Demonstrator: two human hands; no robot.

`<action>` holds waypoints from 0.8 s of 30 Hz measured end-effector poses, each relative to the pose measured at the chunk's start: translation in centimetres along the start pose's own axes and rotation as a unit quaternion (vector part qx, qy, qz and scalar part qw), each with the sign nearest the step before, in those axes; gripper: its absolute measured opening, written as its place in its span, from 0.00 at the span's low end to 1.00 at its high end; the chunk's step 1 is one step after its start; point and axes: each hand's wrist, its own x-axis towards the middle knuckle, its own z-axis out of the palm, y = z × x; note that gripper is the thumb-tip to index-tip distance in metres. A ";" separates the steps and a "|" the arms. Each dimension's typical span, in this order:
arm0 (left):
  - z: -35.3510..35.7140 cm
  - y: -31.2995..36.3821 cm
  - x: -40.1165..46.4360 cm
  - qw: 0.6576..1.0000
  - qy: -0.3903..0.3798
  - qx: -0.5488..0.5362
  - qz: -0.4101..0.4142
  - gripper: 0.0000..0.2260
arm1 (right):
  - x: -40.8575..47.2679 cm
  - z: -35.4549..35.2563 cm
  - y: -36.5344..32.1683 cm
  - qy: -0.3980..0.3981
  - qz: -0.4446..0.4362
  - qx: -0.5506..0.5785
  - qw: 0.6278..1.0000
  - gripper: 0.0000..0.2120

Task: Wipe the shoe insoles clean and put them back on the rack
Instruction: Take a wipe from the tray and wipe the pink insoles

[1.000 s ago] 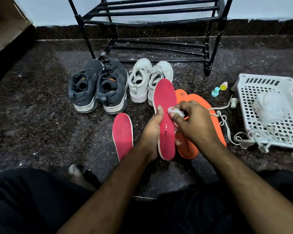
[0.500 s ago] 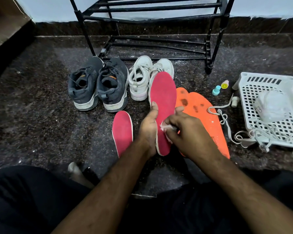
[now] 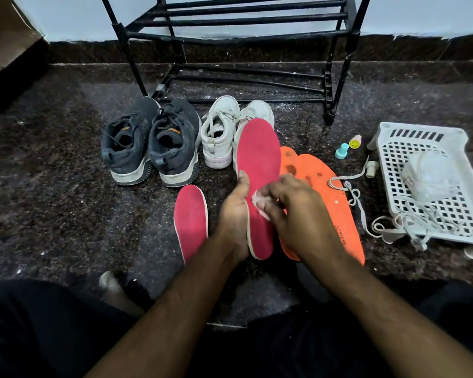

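Rack [image 3: 238,21] top beyond frame edge

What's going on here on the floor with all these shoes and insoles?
A person sitting on the floor holds a pink insole upright in the left hand and rubs it with a small white wipe pinched in the right hand. Another pink insole and two orange insoles lie on the floor. The black rack behind the shoes holds nothing visible.
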 end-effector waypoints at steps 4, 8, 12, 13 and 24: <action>0.1 -1.1 0.5 0.998 -0.004 -0.052 0.018 0.31 | 2.0 -0.3 0.2 0.079 0.037 0.031 0.996 0.05; -1.5 1.3 0.4 1.000 -0.001 -0.005 0.010 0.36 | -0.6 1.0 -1.9 -0.027 -0.001 0.046 0.999 0.07; -1.7 2.2 0.6 1.000 -0.011 -0.005 0.012 0.37 | -1.3 0.7 -1.3 -0.087 -0.005 0.040 0.995 0.08; -1.3 1.7 0.5 1.000 -0.013 -0.010 0.014 0.37 | -0.8 0.5 -0.8 -0.068 -0.007 0.030 0.997 0.07; -1.3 1.8 0.4 1.000 0.013 0.010 0.013 0.36 | -1.2 1.1 -2.1 -0.075 -0.007 0.010 0.997 0.03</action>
